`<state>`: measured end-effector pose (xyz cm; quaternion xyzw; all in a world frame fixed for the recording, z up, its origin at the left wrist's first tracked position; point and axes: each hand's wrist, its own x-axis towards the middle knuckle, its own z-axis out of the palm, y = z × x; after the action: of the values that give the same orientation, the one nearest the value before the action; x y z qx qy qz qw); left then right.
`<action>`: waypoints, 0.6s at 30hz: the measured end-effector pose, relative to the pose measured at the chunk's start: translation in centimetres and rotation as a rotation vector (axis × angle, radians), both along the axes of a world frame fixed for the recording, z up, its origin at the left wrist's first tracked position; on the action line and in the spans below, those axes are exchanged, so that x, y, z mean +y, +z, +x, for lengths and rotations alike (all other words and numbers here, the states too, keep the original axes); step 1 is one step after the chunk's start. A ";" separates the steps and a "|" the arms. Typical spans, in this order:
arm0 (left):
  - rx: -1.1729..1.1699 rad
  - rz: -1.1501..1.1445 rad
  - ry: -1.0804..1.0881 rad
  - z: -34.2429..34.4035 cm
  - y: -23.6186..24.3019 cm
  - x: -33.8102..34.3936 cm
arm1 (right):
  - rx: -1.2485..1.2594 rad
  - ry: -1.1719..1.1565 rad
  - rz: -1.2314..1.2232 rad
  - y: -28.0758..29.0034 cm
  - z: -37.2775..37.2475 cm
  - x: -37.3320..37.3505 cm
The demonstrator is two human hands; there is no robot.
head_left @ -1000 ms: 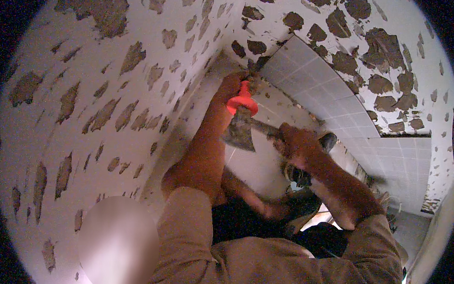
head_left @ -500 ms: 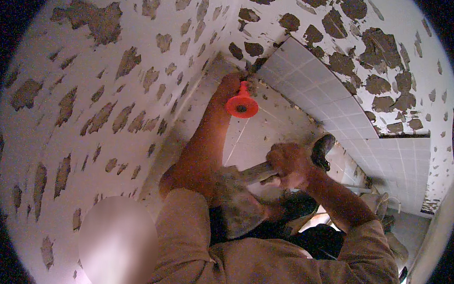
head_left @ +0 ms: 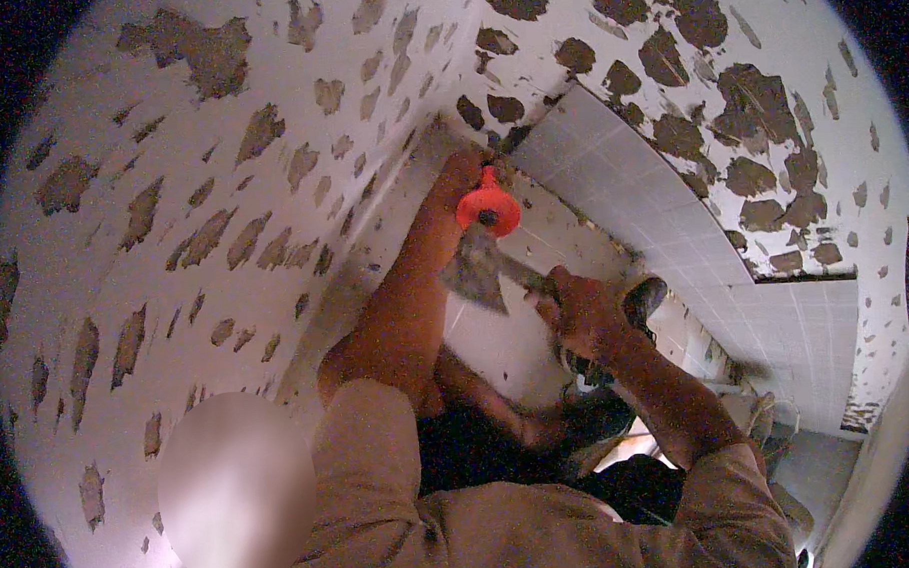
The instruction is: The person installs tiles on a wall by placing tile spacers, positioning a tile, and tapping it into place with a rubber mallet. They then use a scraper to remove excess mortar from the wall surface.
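Note:
My left hand [head_left: 461, 172] reaches far into the corner, closed around a chisel [head_left: 489, 205] with a wide red hand guard. The guard hides part of the fingers, and I cannot make out the chisel's tip near the tiled wall's edge. In my right hand [head_left: 582, 312] is a hatchet [head_left: 476, 273], gripped by its handle. The hatchet head is at the chisel's struck end, its blade turned toward me; whether they touch is unclear.
White tiles [head_left: 626, 183] cover the lower right wall below a chipped upper part [head_left: 759, 113]. Rough patches mark the left wall [head_left: 202, 228]. Crumbs of debris lie on the light floor [head_left: 512, 347]. A dark shoe [head_left: 643, 302] stands beside my right hand.
My right hand has swung the hatchet from low near my body up and away to the chisel's end. My left hand and the chisel stay nearly in place.

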<state>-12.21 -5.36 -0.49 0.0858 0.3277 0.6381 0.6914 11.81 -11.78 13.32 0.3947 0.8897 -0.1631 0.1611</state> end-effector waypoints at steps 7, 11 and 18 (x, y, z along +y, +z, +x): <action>-0.038 -0.024 -0.007 0.8 0.3 1.7 | 0.169 -0.095 -0.026 0.8 -0.8 1.7; -0.048 -0.052 0.027 -0.1 -0.4 1.0 | 0.215 -0.103 -0.176 1.1 0.0 -1.0; -0.080 -0.091 0.050 0.7 -0.3 1.9 | 0.109 -0.033 0.109 -1.9 0.9 0.5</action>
<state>-11.51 -3.46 -0.74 0.0205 0.3306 0.6427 0.6908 12.74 -11.29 11.39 0.4080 0.8981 -0.1385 0.0881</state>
